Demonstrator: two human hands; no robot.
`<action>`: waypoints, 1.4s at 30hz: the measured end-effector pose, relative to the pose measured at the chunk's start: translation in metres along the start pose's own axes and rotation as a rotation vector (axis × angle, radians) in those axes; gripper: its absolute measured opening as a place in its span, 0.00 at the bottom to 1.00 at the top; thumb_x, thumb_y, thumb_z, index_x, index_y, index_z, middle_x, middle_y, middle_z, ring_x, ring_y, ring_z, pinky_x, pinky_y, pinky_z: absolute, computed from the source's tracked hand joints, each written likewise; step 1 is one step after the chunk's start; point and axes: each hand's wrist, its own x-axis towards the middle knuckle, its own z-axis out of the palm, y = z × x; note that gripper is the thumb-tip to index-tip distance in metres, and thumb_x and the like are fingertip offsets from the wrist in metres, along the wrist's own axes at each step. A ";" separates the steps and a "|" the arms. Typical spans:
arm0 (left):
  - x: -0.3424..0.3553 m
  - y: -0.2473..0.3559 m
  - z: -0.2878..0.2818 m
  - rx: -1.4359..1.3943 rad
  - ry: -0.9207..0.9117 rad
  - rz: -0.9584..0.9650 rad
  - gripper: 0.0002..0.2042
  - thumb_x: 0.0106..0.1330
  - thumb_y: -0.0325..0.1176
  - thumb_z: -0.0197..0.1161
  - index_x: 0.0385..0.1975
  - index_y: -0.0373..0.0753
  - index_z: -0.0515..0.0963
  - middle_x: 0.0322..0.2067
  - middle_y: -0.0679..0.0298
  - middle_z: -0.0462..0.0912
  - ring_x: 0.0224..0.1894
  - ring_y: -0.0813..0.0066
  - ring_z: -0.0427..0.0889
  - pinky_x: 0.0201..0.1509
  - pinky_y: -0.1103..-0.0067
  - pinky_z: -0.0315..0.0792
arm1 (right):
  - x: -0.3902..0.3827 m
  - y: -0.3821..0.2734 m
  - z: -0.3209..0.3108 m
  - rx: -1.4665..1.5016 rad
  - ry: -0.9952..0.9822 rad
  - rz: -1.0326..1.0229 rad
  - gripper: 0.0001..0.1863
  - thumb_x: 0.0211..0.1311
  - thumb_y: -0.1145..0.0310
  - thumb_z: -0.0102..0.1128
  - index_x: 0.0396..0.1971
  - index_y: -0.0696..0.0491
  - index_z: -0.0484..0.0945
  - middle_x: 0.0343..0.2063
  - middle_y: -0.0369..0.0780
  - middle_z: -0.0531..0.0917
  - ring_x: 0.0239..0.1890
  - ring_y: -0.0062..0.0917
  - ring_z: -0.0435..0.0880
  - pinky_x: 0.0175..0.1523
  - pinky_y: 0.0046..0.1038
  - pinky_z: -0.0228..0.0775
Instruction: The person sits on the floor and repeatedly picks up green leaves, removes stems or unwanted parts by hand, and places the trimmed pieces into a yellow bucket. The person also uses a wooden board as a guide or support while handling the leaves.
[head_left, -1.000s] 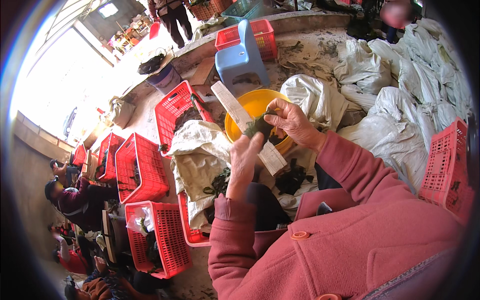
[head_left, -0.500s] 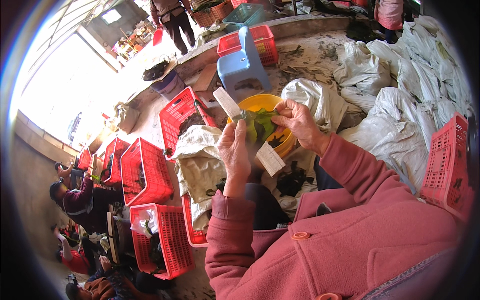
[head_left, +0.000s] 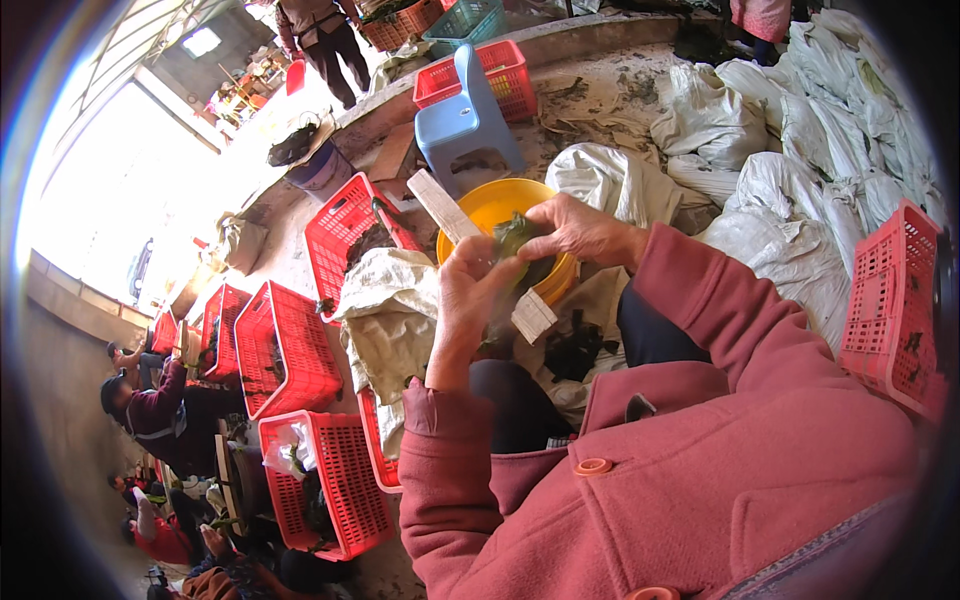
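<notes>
Over the yellow bucket [head_left: 494, 200], my two hands meet at a folded piece of dark green kelp-like leaf [head_left: 515, 234]. My left hand [head_left: 466, 290] is closed, with its thumb and fingers pinching the near side of the leaf. From the right, my right hand [head_left: 585, 234] closes on the same leaf, fingertips close to the left ones. A pale wooden board [head_left: 440, 204] lies slantwise across the bucket, its middle hidden behind my left hand and the leaf. Dark leaf scraps [head_left: 578, 348] rest on sacking below the bucket.
Red crates [head_left: 290, 350] and a draped pale sack [head_left: 390, 300] stand to my left. A blue plastic chair [head_left: 465, 130] is beyond the bucket. White sacks [head_left: 790, 210] pile up at right beside another red crate [head_left: 890, 310]. Other people [head_left: 160, 410] sit at far left.
My right hand has moved left and in toward my left hand. The leaf, spread flat between them before, is now bunched at my fingertips. The view has shifted slightly.
</notes>
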 end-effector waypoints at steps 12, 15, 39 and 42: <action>-0.015 -0.049 -0.042 -0.103 -0.005 -0.151 0.07 0.69 0.31 0.63 0.41 0.36 0.76 0.34 0.71 0.78 0.35 0.86 0.75 0.36 0.86 0.69 | -0.017 0.000 -0.007 0.132 0.178 0.076 0.10 0.68 0.73 0.60 0.46 0.60 0.80 0.30 0.34 0.84 0.21 0.07 0.77 0.20 0.12 0.70; -0.013 -0.058 -0.039 -0.126 0.108 -0.068 0.04 0.71 0.29 0.60 0.41 0.37 0.75 0.34 0.72 0.79 0.34 0.89 0.73 0.38 0.88 0.68 | -0.017 0.004 -0.005 0.245 0.192 0.093 0.11 0.69 0.73 0.59 0.48 0.59 0.79 0.31 0.35 0.85 0.20 0.09 0.78 0.20 0.12 0.70; -0.044 -0.057 -0.063 -0.053 0.185 -0.305 0.05 0.71 0.33 0.60 0.41 0.42 0.77 0.27 0.74 0.78 0.26 0.90 0.71 0.27 0.88 0.67 | -0.004 0.088 0.021 0.493 0.200 0.118 0.10 0.70 0.79 0.49 0.43 0.55 0.79 0.39 0.35 0.83 0.39 0.16 0.83 0.44 0.19 0.79; -0.044 -0.055 -0.065 -0.088 0.219 -0.269 0.04 0.71 0.33 0.62 0.36 0.42 0.77 0.26 0.74 0.78 0.24 0.90 0.72 0.26 0.90 0.66 | -0.004 0.084 0.017 0.597 0.168 0.164 0.08 0.69 0.75 0.51 0.40 0.58 0.80 0.38 0.36 0.84 0.40 0.19 0.84 0.47 0.23 0.79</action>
